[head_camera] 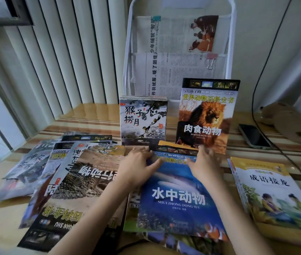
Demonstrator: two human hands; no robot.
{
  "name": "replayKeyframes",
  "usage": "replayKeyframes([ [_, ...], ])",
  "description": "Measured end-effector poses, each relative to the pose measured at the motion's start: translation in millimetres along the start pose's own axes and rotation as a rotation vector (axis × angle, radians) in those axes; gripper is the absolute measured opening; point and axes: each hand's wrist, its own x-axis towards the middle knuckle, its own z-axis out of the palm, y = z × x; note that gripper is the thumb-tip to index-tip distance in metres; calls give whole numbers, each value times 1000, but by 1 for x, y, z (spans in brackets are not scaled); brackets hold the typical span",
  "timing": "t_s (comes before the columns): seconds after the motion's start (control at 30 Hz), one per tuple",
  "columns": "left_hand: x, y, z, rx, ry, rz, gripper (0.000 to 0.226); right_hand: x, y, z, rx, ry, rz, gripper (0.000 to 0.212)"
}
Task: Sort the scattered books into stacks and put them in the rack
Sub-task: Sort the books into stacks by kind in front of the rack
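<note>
Across the middle and lower frame runs a pale wooden counter (94, 115) with brown stripes, backed at upper left by white vertical blinds (63, 52) and at upper right by a plain wall. At top centre a white wire rack (231, 43) stands on it, holding clipped newspapers (173, 70). Propped upright before the rack are a monkey book (143, 122) and, to its right, a lion book (205, 116). Scattered books (68, 181) overlap at lower left; a yellow-edged stack (271, 194) lies at lower right. A dark phone (254, 136) rests at right centre, beside a black cable (256, 80).

At centre, the left hand (136, 166) and right hand (204, 162) both lie on the top edge of the blue sea-animal book (179, 196), which sits flat on other books in the lower middle. Left fingers (155, 162) are spread and nearly straight, pressing the cover. Right fingers (204, 150) are motion-blurred; whether they grasp the edge, I cannot tell.
</note>
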Motion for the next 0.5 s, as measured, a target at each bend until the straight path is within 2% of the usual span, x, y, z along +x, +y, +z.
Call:
replayKeyframes([
  [0.1, -7, 7, 2, -50, -148, 16, 79, -16, 18, -10, 192, -139, 3, 67],
  [0.2, -9, 20, 3, -182, -168, -6, 73, -26, 26, -18, 388, -195, -8, 79],
  [0.3, -4, 29, -1, -451, -160, -60, 71, -31, 36, -20, 488, -42, -37, 80],
  [0.43, 6, 47, -12, -1127, -166, -119, 53, -26, 46, -4, 591, 218, -102, 74],
  [0.5, 12, 57, -14, -1320, -127, -116, 62, -22, 46, 1, 645, 353, -134, 72],
])
